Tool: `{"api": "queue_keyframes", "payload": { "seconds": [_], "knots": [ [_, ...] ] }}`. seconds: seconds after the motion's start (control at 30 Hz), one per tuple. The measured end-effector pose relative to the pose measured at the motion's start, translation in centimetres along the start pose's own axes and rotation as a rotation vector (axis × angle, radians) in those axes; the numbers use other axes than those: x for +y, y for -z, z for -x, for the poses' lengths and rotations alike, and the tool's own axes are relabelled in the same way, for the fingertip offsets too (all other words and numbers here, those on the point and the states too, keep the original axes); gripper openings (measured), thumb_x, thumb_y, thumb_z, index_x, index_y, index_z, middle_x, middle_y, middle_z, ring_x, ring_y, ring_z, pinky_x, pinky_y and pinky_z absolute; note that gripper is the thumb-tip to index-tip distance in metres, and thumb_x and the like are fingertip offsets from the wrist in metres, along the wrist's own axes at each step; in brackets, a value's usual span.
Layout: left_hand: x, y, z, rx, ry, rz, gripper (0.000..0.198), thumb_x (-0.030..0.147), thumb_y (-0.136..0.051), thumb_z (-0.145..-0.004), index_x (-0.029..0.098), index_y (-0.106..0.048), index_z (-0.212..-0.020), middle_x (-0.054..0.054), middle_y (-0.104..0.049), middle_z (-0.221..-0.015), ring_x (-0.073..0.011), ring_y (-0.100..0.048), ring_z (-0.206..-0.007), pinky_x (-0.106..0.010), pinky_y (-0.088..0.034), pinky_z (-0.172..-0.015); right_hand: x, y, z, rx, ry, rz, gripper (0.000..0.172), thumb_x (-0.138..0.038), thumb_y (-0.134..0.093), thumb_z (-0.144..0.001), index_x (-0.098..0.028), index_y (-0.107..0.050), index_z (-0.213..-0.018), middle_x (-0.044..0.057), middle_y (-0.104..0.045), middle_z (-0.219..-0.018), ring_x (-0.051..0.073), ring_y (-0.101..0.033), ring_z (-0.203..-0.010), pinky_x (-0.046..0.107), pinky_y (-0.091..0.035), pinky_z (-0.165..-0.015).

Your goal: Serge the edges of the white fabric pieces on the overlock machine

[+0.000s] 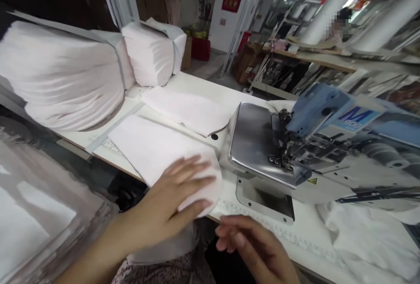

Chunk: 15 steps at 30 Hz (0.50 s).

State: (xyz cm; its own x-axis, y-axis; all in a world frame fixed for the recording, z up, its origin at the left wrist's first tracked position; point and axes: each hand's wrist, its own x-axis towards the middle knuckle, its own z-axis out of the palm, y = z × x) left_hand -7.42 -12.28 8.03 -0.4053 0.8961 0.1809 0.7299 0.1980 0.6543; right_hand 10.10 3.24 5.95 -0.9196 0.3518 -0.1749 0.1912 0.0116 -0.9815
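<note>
My left hand (177, 194) lies flat on a stack of pale pink cut fabric (164, 152), its fingers spread near the stack's rounded end. My right hand (252, 249) hangs just off the white table's front edge (278, 231), fingers loosely curled and holding nothing. It is close to the overlock sewing machine (269, 148), whose steel bed (256, 144) lies to the right of the stack. Another curved fabric piece (187, 109) lies flat beyond the stack.
Two large strapped bundles of pale pink fabric (62, 74) stand at the table's far left. Loose white cloth (367, 236) lies right of the machine. Thread cones (323, 19) stand above it, and a shelf and a glass partition are behind.
</note>
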Motion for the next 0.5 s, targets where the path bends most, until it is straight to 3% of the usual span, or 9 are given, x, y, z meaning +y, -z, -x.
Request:
{"api": "queue_keyframes", "payload": {
  "seconds": [0.1,0.2,0.27,0.33,0.4,0.5],
  "knots": [
    [-2.3,-1.9,-3.3,0.049,0.078,-0.333,0.055,0.049,-0.042,-0.095,0.024,-0.038,-0.144,-0.008,-0.031,-0.154,-0.0305,-0.020,-0.144,-0.058,-0.015,-0.115,-1.1,1.3,-2.3,0.122,0.122,0.153,0.022,-0.040,-0.055,-0.091,-0.028,-0.067,-0.105,0.004,-0.072,-0.089,0.018,-0.068,-0.080,0.028,-0.054,-0.079],
    [-4.0,-3.0,-4.1,0.093,0.129,-0.447,0.056,0.048,-0.038,-0.096,0.021,-0.036,-0.145,-0.009,-0.030,-0.154,-0.0302,-0.019,-0.144,-0.057,-0.015,-0.115,0.6,2.1,-3.5,0.153,0.150,0.237,0.023,-0.040,-0.055,-0.091,-0.025,-0.066,-0.105,0.004,-0.072,-0.088,0.018,-0.068,-0.081,0.027,-0.053,-0.077],
    [-4.0,-2.2,-4.4,0.079,0.126,-0.431,0.055,0.048,-0.041,-0.095,0.018,-0.041,-0.142,-0.011,-0.035,-0.152,-0.0323,-0.024,-0.142,-0.057,-0.019,-0.114,1.9,2.3,-3.8,0.169,0.124,0.239,0.023,-0.040,-0.054,-0.091,-0.025,-0.067,-0.103,0.004,-0.071,-0.087,0.017,-0.067,-0.078,0.027,-0.052,-0.074],
    [-3.3,-0.6,-5.7,0.069,0.102,-0.334,0.047,0.046,-0.045,-0.094,0.018,-0.055,-0.130,-0.012,-0.049,-0.142,-0.0317,-0.039,-0.134,-0.052,-0.032,-0.109,2.5,2.4,-3.7,0.185,0.119,0.213,0.025,-0.041,-0.054,-0.091,-0.024,-0.068,-0.102,0.005,-0.070,-0.086,0.017,-0.066,-0.076,0.026,-0.052,-0.071],
    [-2.6,0.9,-8.6,0.130,0.081,-0.216,0.035,0.039,-0.045,-0.095,0.018,-0.064,-0.115,-0.009,-0.059,-0.128,-0.0260,-0.054,-0.119,-0.041,-0.043,-0.101,2.5,2.3,-3.6,0.202,0.116,0.162,0.026,-0.042,-0.054,-0.091,-0.023,-0.068,-0.102,0.005,-0.070,-0.085,0.017,-0.065,-0.074,0.026,-0.052,-0.068],
    [-2.8,1.7,-14.9,0.245,0.096,-0.158,0.027,0.026,-0.046,-0.095,0.015,-0.063,-0.112,-0.010,-0.059,-0.118,-0.0211,-0.059,-0.107,-0.035,-0.046,-0.095,2.1,2.1,-3.6,0.254,0.106,0.083,0.026,-0.044,-0.058,-0.088,-0.023,-0.071,-0.097,0.006,-0.071,-0.082,0.017,-0.065,-0.070,0.024,-0.052,-0.064]
  ]
}}
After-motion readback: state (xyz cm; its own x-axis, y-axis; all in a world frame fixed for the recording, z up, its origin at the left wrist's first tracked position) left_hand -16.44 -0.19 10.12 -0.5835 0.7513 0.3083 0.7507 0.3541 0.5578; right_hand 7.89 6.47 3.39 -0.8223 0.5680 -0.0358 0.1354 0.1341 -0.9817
